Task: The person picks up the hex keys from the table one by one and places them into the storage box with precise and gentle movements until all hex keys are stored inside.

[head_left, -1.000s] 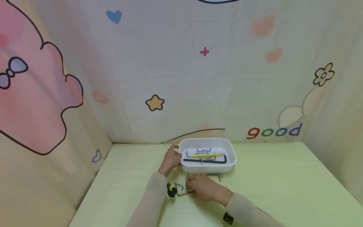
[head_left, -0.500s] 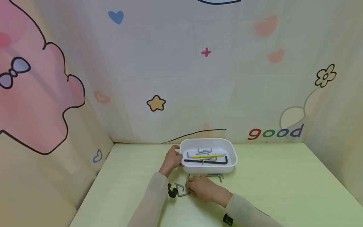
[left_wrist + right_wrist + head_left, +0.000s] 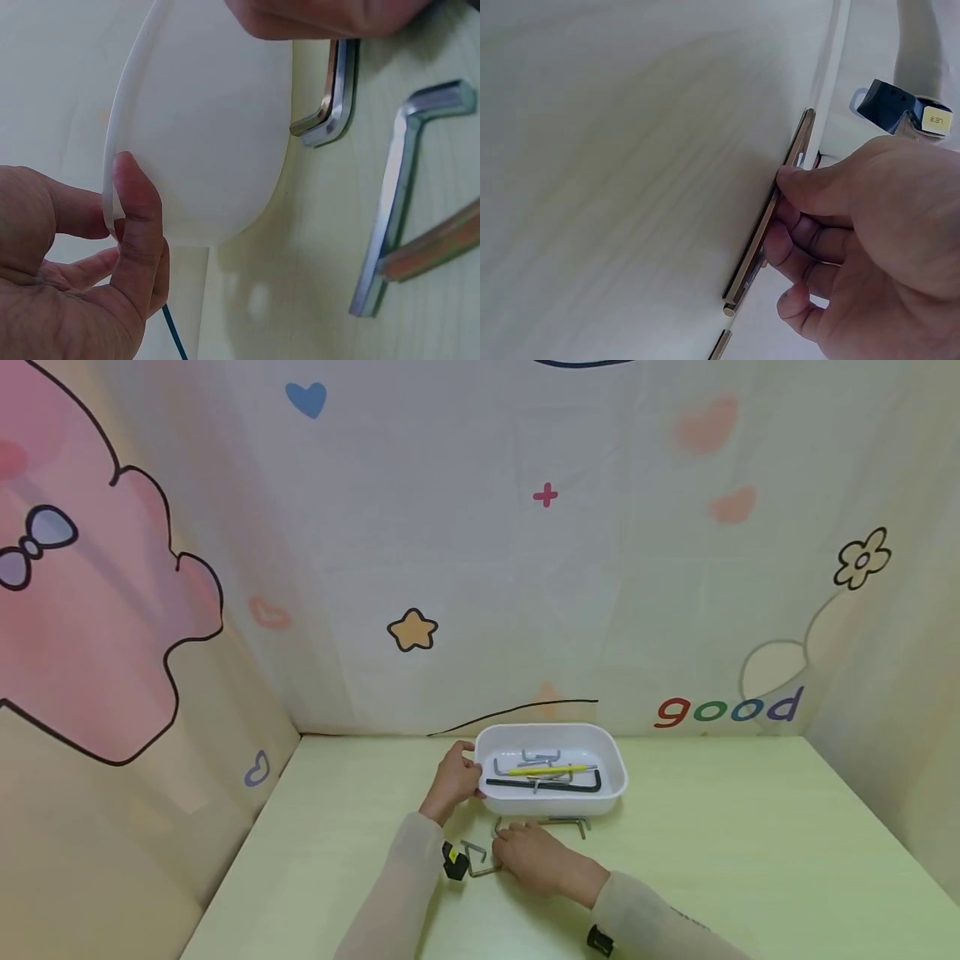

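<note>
On the left, my left hand (image 3: 453, 783) pinches the end rim of a white plastic tray (image 3: 551, 807), with the thumb on the outer wall in the left wrist view. My right hand (image 3: 542, 862) is down at the table in front of the tray. In the right wrist view its thumb and fingers pinch a bronze-coloured hex key (image 3: 750, 262) lying along the tabletop. Left of that hand lies a silver hex key (image 3: 396, 172), its end touching the end of a bronze hex key (image 3: 442, 240). More hex keys (image 3: 582, 827) lie by the tray's front wall, partly hidden by my hand.
Inside the tray are a large black hex key (image 3: 543, 786), a thin yellow tool (image 3: 551, 770) with metal ends, and several small silver hex keys (image 3: 542, 757). The pale green table (image 3: 720, 835) meets a printed curtain (image 3: 480, 568) behind the tray.
My right hand has shifted very slightly at the hex keys. The left hand stays on the tray rim, and the tray has not visibly moved on the table.
</note>
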{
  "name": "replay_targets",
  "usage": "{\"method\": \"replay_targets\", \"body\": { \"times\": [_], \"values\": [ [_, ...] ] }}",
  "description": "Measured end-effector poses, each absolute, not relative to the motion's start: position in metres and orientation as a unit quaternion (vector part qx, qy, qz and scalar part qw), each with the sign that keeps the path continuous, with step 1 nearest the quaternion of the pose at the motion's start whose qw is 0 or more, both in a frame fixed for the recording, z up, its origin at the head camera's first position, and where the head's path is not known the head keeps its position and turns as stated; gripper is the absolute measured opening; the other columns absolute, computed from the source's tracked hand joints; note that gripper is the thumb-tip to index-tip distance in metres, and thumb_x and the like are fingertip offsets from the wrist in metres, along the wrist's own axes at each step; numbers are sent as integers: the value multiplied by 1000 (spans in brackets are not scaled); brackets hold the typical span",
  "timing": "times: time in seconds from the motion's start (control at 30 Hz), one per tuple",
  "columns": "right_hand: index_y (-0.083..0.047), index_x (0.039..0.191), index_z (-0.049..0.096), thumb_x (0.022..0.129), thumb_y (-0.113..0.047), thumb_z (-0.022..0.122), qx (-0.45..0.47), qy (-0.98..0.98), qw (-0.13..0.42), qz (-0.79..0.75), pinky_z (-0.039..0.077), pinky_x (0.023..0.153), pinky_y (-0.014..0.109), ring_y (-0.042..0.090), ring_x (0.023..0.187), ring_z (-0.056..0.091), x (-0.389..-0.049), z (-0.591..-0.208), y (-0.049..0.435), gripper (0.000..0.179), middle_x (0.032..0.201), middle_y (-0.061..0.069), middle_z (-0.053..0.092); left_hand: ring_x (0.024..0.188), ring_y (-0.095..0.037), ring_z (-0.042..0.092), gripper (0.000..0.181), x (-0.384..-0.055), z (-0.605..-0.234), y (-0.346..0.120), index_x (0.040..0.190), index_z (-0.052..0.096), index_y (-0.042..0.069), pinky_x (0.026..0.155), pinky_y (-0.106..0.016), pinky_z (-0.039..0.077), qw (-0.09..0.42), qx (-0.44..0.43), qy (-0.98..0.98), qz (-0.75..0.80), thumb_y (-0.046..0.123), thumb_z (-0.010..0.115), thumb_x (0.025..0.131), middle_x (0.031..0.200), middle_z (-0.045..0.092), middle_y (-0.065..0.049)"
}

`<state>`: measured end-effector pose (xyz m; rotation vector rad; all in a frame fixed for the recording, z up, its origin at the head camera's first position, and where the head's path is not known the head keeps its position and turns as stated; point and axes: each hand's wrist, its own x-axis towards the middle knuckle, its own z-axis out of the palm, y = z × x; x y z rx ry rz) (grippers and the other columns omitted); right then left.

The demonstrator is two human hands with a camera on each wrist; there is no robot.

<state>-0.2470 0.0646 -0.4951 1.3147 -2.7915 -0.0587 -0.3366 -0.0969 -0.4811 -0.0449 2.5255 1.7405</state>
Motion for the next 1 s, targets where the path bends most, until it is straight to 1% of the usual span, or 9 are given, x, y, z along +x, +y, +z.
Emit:
{"method": "replay_targets", "body": {
  "times": [0.17,0.37,0.4,0.57,0.73,0.83,0.93,1.0],
  "values": [
    [-18,88,60,91,-19,64,428,-902,39,-46,46,71,28,14,83,54,-245,-498,66,5,89,-3,62,62,-15,57,42,-337,-484,-96,137,43,0,64,-39,65,36,-12,819,572,3,50,97,97,58,-17],
    [-18,92,61,91,-19,63,429,-900,36,-61,41,67,25,14,83,53,-243,-496,69,2,90,-3,61,62,-16,57,42,-338,-482,-97,138,42,0,63,-39,64,34,-7,819,573,3,50,97,98,58,-17],
    [-18,92,61,91,-19,63,430,-900,37,-62,41,67,25,14,84,54,-243,-496,70,2,90,-4,61,63,-16,57,42,-338,-482,-97,138,42,0,62,-38,64,34,-7,820,571,3,50,97,97,58,-17],
    [-18,93,62,90,-17,63,432,-899,42,-63,41,69,26,14,86,55,-239,-494,74,3,91,-4,62,63,-17,58,42,-336,-481,-98,137,42,0,64,-40,65,35,-9,819,572,3,50,96,96,56,-14],
    [-18,90,60,89,-13,63,430,-900,37,-56,45,73,30,15,85,56,-235,-492,77,6,91,-3,62,67,-22,61,41,-336,-484,-98,137,42,0,62,-38,64,35,-6,821,570,2,50,97,95,55,-14],
    [-18,92,60,90,-12,62,424,-904,29,-57,49,80,35,16,87,56,-235,-493,79,7,94,-1,63,69,-23,62,41,-337,-485,-98,137,42,0,62,-37,64,33,-7,822,569,3,50,97,96,56,-15],
    [-18,93,60,90,-12,61,418,-906,23,-59,51,86,40,16,89,57,-236,-493,80,7,96,-1,63,70,-23,62,41,-338,-485,-98,137,42,1,64,-38,65,33,-8,821,569,4,50,98,98,56,-15],
    [-18,93,60,91,-12,61,416,-907,20,-56,51,86,40,17,89,57,-236,-493,81,6,96,-1,63,69,-22,62,41,-338,-484,-98,137,42,1,64,-38,65,32,-7,822,569,3,50,98,98,56,-15]
  ]
}}
